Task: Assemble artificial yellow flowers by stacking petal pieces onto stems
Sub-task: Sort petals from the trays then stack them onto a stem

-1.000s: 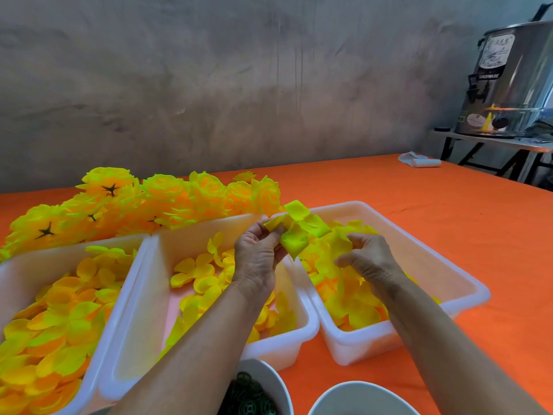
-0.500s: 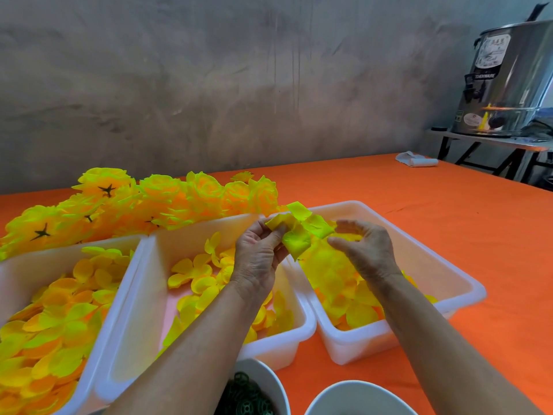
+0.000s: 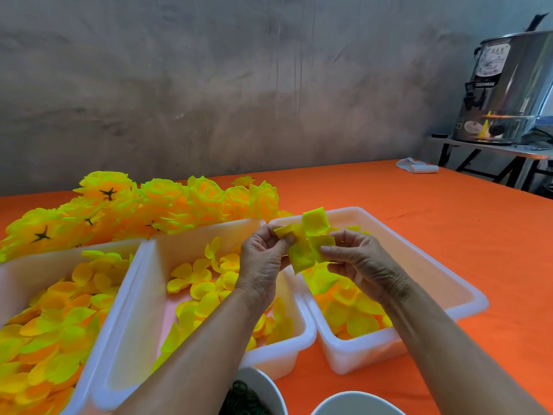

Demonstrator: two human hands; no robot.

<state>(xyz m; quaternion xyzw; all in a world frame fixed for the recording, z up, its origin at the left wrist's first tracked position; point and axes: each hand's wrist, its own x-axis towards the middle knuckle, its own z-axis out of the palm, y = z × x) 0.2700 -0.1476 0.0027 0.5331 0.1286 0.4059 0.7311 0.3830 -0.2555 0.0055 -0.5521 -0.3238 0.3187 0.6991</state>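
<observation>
A yellow petal piece (image 3: 305, 244) hangs in the air between both hands, above the gap between the middle and right bins. My left hand (image 3: 263, 259) pinches its left lobe with thumb and fingers. My right hand (image 3: 356, 262) pinches its right lobe. Three white bins hold loose yellow petal pieces: the left bin (image 3: 18, 265), the middle bin (image 3: 143, 295) and the right bin (image 3: 419, 259). A pile of assembled yellow flowers (image 3: 143, 205) lies behind the bins. No stem shows in either hand.
A white bowl (image 3: 263, 384) with dark green parts and a second white bowl (image 3: 353, 402) sit at the near edge of the orange table (image 3: 449, 223). A white roll (image 3: 419, 167) lies far right. A steel urn (image 3: 508, 91) stands on a side table.
My right hand rose out of the right bin and took hold of the petal piece's right lobe. My left hand kept its grip.
</observation>
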